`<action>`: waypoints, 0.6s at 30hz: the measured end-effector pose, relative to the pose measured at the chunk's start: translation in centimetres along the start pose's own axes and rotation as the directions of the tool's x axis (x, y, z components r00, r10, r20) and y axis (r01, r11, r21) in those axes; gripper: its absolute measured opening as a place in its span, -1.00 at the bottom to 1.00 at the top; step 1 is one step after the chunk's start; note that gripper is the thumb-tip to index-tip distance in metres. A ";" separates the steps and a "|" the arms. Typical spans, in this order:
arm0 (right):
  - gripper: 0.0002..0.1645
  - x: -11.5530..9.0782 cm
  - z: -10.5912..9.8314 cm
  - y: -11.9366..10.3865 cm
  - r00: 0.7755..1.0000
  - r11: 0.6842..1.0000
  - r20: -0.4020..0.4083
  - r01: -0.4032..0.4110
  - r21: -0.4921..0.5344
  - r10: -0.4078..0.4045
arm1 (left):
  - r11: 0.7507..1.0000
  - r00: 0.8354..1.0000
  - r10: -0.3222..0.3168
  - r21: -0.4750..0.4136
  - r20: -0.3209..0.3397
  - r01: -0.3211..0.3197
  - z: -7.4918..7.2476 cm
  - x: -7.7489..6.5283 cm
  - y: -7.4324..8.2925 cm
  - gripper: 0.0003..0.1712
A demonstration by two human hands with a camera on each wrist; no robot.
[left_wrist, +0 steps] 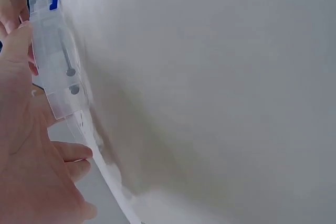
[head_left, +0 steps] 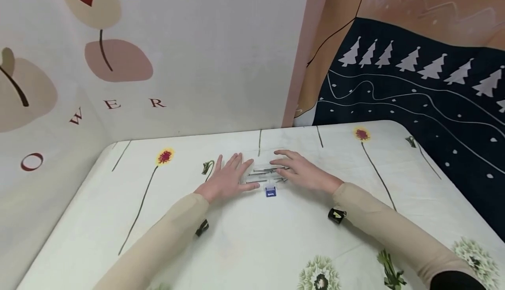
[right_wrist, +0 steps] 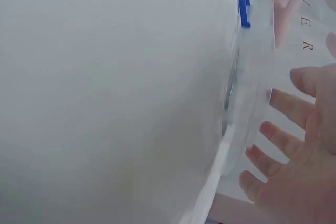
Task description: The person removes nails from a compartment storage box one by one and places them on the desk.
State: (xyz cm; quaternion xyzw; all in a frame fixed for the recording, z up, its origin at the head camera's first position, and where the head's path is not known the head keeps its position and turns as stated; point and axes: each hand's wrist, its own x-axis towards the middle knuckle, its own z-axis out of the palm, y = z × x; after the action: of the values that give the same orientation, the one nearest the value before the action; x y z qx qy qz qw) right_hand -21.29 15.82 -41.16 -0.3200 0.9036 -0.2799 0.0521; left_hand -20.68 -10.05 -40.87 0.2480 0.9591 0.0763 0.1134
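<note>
A clear plastic box [left_wrist: 48, 61] with a blue latch [head_left: 270, 191] lies on the bed-like white surface between my hands. Inside it are several long metal nails [head_left: 259, 174], seen through the plastic. My left hand [head_left: 226, 178] is at the box's left end, fingers straight and spread; in the left wrist view its thumb lies along the box. On the opposite end, my right hand [head_left: 305, 172] reaches over the nails with loosely bent, spread fingers. In the right wrist view those fingers are beside the box wall; whether they touch it I cannot tell.
The white cloth [head_left: 252, 242] under the box carries printed flowers and stems. Behind it hangs a pale curtain [head_left: 221, 53] with printed letters, and at the right a dark cloth [head_left: 394, 88] with white trees. A black strapped device [head_left: 336, 216] sits at the right wrist.
</note>
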 end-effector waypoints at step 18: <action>-0.51 2.1 1.2 -1.2 0.998 0.994 0.062 0.011 -0.112 -0.004 | 0.996 0.996 0.061 -0.065 0.068 -0.056 -0.4 2.7 0.1 0.02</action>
State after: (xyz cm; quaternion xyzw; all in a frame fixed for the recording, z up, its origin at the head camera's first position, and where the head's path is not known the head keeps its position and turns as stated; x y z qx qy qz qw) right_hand -21.92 13.22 -41.31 -0.3344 0.9147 -0.2187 0.0610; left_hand -23.00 -8.67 -40.90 0.2748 0.9440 0.1009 0.1524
